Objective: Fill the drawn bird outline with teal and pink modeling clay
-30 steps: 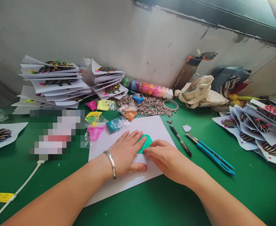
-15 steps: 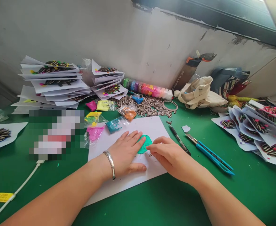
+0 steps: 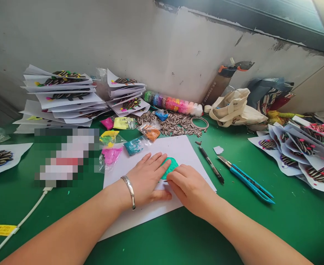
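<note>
A white sheet of paper (image 3: 178, 147) lies on the green table (image 3: 261, 228) in front of me. A flat teal patch of clay (image 3: 170, 164) is stuck on it. My left hand (image 3: 147, 178), with a silver bangle on the wrist, lies flat and open on the paper, its fingertips touching the clay's left edge. My right hand (image 3: 188, 187) is curled with the fingers pinched together at the clay's lower edge; what they hold is hidden.
Sunflower seeds (image 3: 175, 125) and small bags of coloured clay (image 3: 135, 145) lie behind the sheet. A pen (image 3: 210, 163) and a blue utility knife (image 3: 247, 180) sit to the right. Stacks of finished paper crafts (image 3: 65, 97) stand at back left and right (image 3: 302, 151). A white cable (image 3: 20, 222) runs at left.
My right hand has slid left and closer to the clay, fingers now against its lower edge. The left hand has stayed flat on the paper.
</note>
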### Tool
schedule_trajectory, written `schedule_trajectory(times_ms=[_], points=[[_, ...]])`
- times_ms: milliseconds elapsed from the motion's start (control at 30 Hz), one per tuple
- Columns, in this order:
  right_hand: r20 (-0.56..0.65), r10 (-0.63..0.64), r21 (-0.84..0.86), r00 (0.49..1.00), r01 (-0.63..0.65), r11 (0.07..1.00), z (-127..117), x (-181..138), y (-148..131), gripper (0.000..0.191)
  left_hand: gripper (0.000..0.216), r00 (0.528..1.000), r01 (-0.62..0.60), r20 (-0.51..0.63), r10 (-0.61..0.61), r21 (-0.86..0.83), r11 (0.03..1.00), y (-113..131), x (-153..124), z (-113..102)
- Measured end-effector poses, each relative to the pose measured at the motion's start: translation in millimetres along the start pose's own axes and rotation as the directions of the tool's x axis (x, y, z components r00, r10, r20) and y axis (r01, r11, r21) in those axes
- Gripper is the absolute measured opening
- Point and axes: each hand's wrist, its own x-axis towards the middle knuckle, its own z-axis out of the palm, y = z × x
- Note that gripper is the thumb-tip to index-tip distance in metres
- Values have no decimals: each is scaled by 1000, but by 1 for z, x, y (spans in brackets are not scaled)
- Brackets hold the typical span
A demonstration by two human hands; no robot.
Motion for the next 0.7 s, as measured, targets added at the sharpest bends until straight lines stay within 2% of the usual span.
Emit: schedule_trajectory(times_ms=[200, 400, 533, 700], points=[[-48, -14, -63, 999, 11, 998, 7, 2, -1, 21, 91, 1000, -7, -6, 7, -12, 1000, 0, 0, 0], [-52, -9, -48, 999, 7, 999, 10, 4, -5, 22, 95, 1000, 3, 3, -3, -20, 1000, 1, 0, -3], [-108, 5, -89, 994, -15, 996, 13, 7, -5, 22, 97, 1000, 12, 17, -12, -16, 1000, 3, -1, -6], [-108, -9, -77, 994, 0, 997, 15, 8, -6, 20, 98, 1000, 7, -7, -7, -28, 1000, 3, -1, -5]])
